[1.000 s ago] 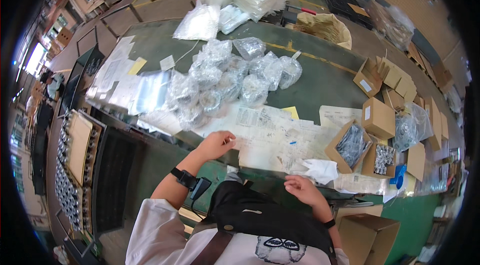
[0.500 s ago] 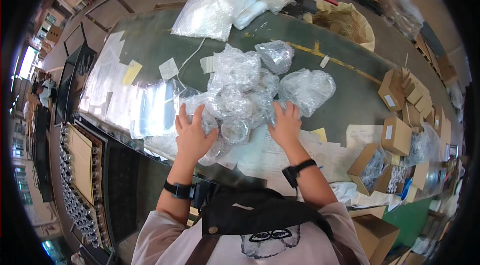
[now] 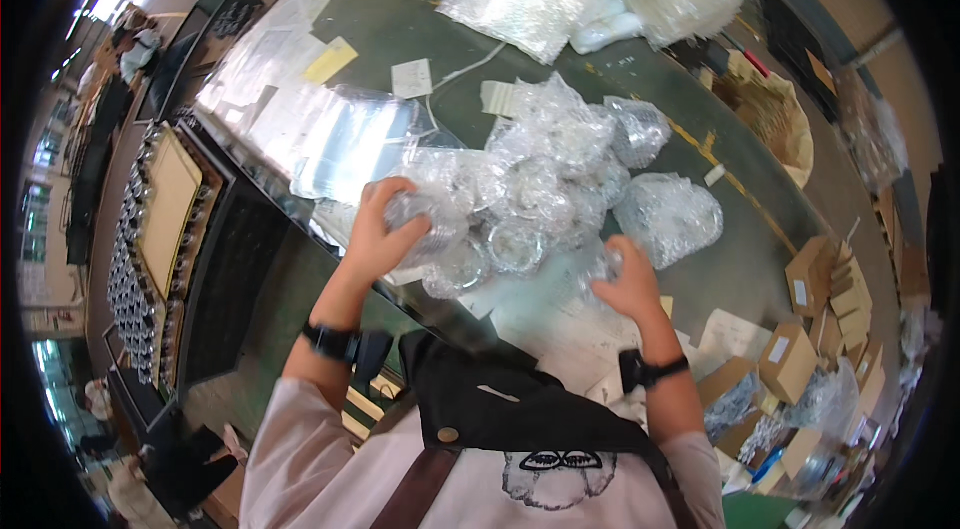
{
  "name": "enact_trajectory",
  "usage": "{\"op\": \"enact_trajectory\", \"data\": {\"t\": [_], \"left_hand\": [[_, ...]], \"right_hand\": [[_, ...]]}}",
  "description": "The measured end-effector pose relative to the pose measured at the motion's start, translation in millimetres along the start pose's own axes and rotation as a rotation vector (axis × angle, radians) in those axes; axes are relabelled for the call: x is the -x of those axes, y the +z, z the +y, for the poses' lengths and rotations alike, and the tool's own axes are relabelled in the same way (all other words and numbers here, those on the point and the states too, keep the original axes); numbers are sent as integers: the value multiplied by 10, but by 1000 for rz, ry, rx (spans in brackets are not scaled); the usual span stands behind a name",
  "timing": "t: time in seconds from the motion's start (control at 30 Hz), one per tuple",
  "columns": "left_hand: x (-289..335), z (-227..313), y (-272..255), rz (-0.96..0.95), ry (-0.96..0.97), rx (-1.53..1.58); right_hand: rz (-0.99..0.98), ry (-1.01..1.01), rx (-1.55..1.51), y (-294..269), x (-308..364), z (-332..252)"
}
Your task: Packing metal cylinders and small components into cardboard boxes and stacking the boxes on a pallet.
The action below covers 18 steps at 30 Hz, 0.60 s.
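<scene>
A heap of bubble-wrapped bundles (image 3: pixel 545 179) lies in front of me on the dark green table (image 3: pixel 390 4). At the heap's left edge, my left hand (image 3: pixel 380 234) curls its thumb and fingers round one bubble-wrapped bundle (image 3: pixel 438 227). What the wrap contains is not clear. My right hand (image 3: pixel 630 281), on the near right side, grips a smaller bubble-wrapped piece (image 3: pixel 597 271) between thumb and fingers. Beyond that hand sits a separate wrapped bundle (image 3: pixel 672 219). Round rims show through the plastic of a bundle (image 3: pixel 516 247) between my hands.
Flat clear plastic bags (image 3: pixel 355 144) and paper sheets cover the table's left part. Bubble-wrap sheets (image 3: pixel 515 4) are stacked at the far edge. Small cardboard boxes (image 3: pixel 788 361) crowd the right end. A rack of metal parts (image 3: pixel 135 259) stands at left.
Both hands were spread on the heap with fingers apart; now each has closed on a wrapped piece. The right hand has come nearer to me. My view has turned, shifting the table rightward.
</scene>
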State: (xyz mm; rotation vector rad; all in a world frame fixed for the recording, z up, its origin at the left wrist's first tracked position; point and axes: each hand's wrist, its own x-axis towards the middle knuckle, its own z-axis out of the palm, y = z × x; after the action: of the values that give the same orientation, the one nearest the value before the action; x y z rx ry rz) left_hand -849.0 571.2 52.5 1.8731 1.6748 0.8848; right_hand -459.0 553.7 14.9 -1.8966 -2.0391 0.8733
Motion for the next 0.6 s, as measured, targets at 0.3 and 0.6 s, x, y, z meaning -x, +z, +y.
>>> {"op": "enact_trajectory", "data": {"t": [0.3, 0.6], "left_hand": [[1199, 317, 277, -553, -367, 185], [1250, 967, 14, -356, -411, -173]], "right_hand": [[-329, -416, -336, -33, -168, -919], [-235, -282, -103, 132, -506, -1187]]}}
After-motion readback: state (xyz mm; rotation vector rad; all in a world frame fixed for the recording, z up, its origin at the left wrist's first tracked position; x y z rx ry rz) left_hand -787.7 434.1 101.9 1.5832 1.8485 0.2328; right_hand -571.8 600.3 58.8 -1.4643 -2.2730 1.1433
